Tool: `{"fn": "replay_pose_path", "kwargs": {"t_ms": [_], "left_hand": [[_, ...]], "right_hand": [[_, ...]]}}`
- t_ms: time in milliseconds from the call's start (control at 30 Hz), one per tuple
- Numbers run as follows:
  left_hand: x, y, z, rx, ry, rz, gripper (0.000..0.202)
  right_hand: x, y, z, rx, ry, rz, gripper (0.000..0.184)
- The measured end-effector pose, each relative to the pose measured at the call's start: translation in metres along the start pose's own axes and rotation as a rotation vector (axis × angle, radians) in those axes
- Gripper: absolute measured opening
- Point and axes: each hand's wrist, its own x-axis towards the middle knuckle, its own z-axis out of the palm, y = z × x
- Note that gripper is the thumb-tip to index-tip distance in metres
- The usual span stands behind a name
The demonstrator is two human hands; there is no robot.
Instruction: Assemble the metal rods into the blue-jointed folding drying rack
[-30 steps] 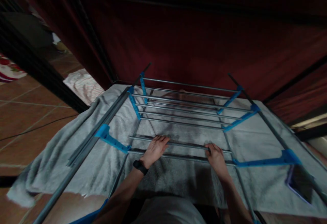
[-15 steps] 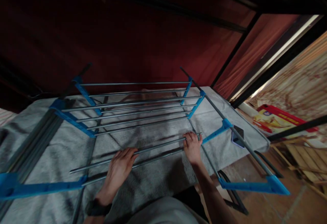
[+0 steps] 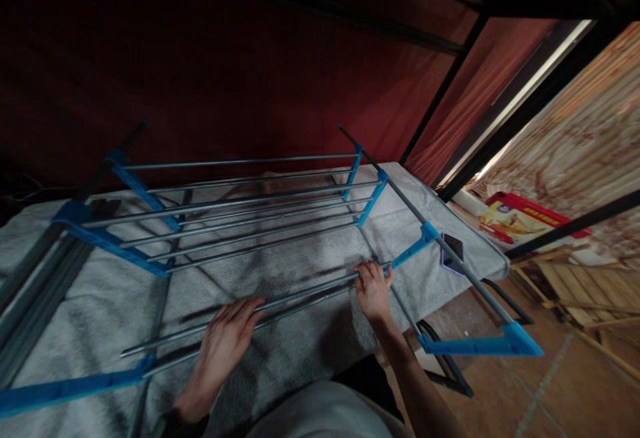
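Observation:
Both hands grip one loose grey metal tube (image 3: 165, 340) lying across the front of a half-assembled rack. My left hand (image 3: 227, 338) wraps over its left half, fingers curled. Near its right end, my right hand (image 3: 374, 293) closes around it, beside the tip of a blue plastic bracket (image 3: 413, 249). Whether the tube sits in that bracket is hidden by my fingers. The tube's left end stays free above the lower-left blue bracket (image 3: 75, 390). A second tube (image 3: 175, 359) runs just below, joined to that bracket. Behind, several crossbars (image 3: 280, 203) span pairs of blue brackets.
A grey blanket (image 3: 300, 351) covers the surface beneath the rack. Several spare tubes (image 3: 45, 291) lie bundled at the left. A phone (image 3: 451, 253) rests under the right side pole (image 3: 475, 279). Beyond are a red-and-yellow box (image 3: 525, 217) and a wooden slatted piece (image 3: 575, 291).
The view has shifted, so the rack appears farther left. The held tube's right end has come closer to the right bracket's tip. Both hands keep their grip.

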Motion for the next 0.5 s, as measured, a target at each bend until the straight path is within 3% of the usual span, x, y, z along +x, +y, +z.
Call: {"fn": "replay_pose_path", "kwargs": {"t_ms": [500], "left_hand": [[-0.0007,0.0013,0.0025,-0.034,0.006,0.003,0.047]], "right_hand": [[-0.0045,0.002,-0.0062,0.0,0.037,-0.017,0.027]]}}
